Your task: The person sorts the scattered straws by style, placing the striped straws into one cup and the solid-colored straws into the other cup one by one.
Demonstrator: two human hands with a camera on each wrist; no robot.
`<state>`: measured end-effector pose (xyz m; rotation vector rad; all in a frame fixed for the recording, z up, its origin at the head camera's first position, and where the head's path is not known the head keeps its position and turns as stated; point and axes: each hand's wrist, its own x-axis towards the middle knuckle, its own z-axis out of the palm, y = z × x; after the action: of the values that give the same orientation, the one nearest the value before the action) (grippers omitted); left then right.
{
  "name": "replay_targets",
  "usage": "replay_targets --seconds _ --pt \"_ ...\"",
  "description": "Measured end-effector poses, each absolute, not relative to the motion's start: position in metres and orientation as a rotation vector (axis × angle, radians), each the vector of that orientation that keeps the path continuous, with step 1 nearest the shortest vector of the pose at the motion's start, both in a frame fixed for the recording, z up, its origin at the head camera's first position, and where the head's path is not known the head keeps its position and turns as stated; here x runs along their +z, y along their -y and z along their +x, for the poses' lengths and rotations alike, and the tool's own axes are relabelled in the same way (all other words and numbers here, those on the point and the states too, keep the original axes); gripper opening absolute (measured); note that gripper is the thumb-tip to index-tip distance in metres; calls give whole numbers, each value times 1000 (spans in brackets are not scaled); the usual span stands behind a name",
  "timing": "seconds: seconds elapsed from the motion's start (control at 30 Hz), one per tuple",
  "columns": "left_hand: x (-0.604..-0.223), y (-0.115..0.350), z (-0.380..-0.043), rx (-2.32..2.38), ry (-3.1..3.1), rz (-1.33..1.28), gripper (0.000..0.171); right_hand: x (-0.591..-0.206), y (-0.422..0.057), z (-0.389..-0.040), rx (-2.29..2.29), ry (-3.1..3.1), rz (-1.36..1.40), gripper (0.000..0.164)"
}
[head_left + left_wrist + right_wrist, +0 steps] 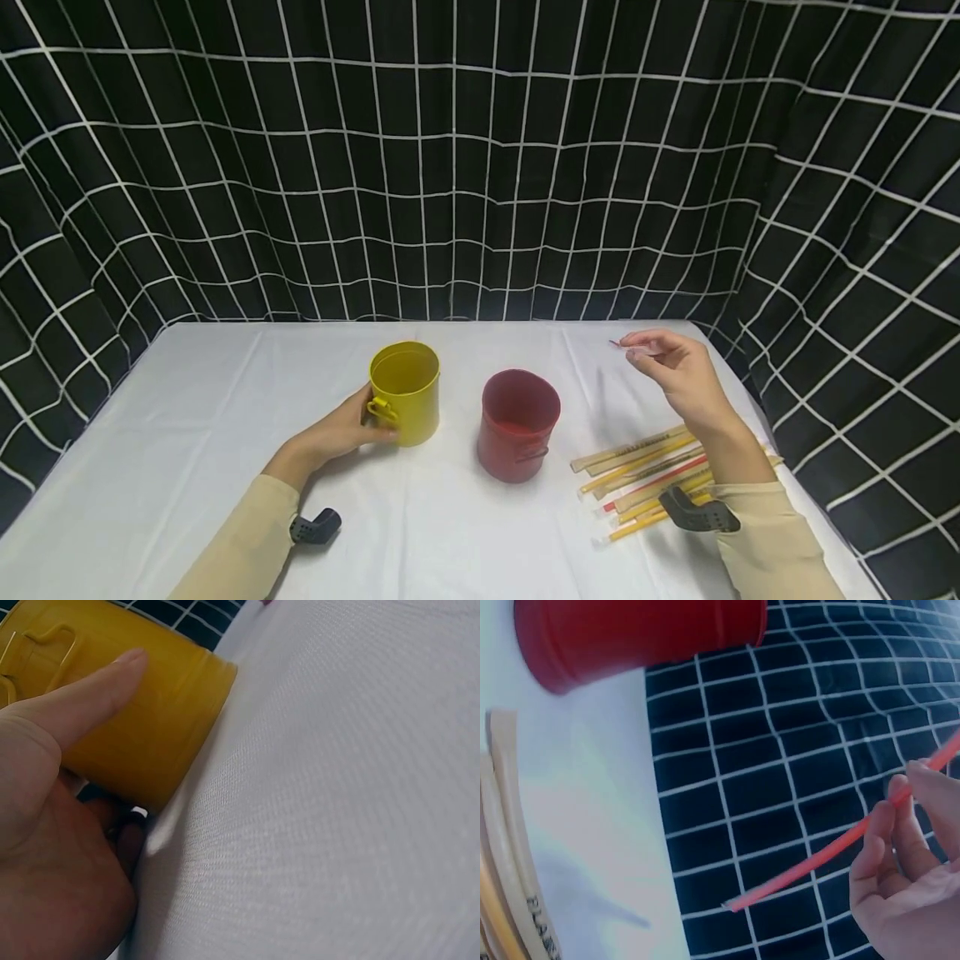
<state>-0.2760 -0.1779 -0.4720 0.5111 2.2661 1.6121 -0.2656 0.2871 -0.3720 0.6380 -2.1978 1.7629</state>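
Observation:
My left hand [337,432] grips a small yellow pail [422,408] at its left side. The thumb lies along the pail's wall beside the wire handle, and the other fingers are partly hidden behind it. In the left wrist view the pail [169,697] stands at the cloth surface. Raised over the right side of the table, my right hand [693,379] pinches a red drinking straw [810,862] between thumb and fingertips. The straw sticks out on both sides of the fingers. Between the hands stands a red pail [506,446], touched by neither.
Below my right forearm lies a loose pile of straws, several in printed paper sleeves [630,452] and others yellow [637,527] or red in clear wrap. A white cloth [225,392] covers the table. Black curtains with a white grid [465,167] enclose the back and sides.

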Motion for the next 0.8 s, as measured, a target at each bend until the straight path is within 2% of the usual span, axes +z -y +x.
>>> replay_targets --seconds 0.2,0.47,0.8 --pt "-472 175 -274 1599 -2277 486 97 -370 -283 -261 1971 2077 627 22" --pt "-475 176 -276 1579 -2288 466 97 -361 -275 -255 2026 1968 561 20" --pt "-472 178 -276 1564 -2309 490 97 -345 -262 -244 2363 1500 768 31"
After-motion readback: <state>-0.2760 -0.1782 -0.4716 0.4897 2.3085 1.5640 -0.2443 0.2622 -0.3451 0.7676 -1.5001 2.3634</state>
